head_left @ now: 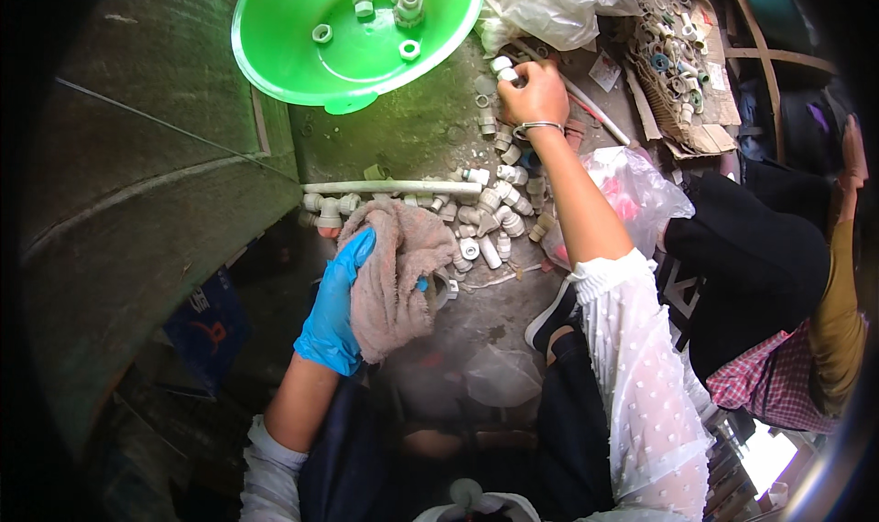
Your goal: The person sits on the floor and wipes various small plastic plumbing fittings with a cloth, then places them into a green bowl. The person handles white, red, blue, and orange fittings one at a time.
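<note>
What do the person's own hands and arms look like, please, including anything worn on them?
The left hand wears a thin, wrinkled blue glove ending at the wrist. The right hand is ungloved, with a slim silvery bracelet at the wrist. Both forearms are partly bare below white sleeves; the right one looks sheer, dotted with small white tufts, its cuff gathered.
</note>
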### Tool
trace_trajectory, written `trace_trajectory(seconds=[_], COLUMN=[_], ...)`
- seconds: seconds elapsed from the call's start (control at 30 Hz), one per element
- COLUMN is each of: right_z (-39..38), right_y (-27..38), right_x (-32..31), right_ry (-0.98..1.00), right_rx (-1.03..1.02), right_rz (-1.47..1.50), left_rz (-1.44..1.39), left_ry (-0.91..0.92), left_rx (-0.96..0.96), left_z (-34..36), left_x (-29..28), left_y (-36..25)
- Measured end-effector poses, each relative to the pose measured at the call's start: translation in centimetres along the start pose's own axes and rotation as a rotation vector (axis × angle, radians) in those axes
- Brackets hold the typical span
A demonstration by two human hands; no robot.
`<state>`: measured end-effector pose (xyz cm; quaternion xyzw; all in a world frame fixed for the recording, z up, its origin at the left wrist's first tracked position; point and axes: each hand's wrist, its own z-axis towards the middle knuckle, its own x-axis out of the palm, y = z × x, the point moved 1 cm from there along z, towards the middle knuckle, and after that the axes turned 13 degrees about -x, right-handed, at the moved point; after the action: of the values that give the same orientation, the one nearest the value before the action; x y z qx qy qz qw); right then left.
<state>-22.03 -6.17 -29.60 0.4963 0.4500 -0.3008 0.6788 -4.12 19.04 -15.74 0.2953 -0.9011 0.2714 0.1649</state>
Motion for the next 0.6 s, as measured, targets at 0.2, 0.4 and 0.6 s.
trace_trajectory(seconds=[0.2, 0.4, 0.6], right_z=[-5.0, -10.8, -12.5], right_y=[5.6, 13.2, 13.4], right_x=[-6.6, -11.6, -12.2], right_ry=[0.271, 0.165, 0.614], right_rx=[0.465, -0.605, -0.085], right_rz=[1.426, 0.656, 1.278], left_rz=[-0.365, 0.246, 0.499], left_ry=[-0.034, -0.116, -0.072], left_rx=[0.101, 0.23, 0.435], left_z=[-0.2, -0.7, -1.8], left_x=[-1.1, 0.4, 1.7], left_y=[-0.2, -0.7, -2.3])
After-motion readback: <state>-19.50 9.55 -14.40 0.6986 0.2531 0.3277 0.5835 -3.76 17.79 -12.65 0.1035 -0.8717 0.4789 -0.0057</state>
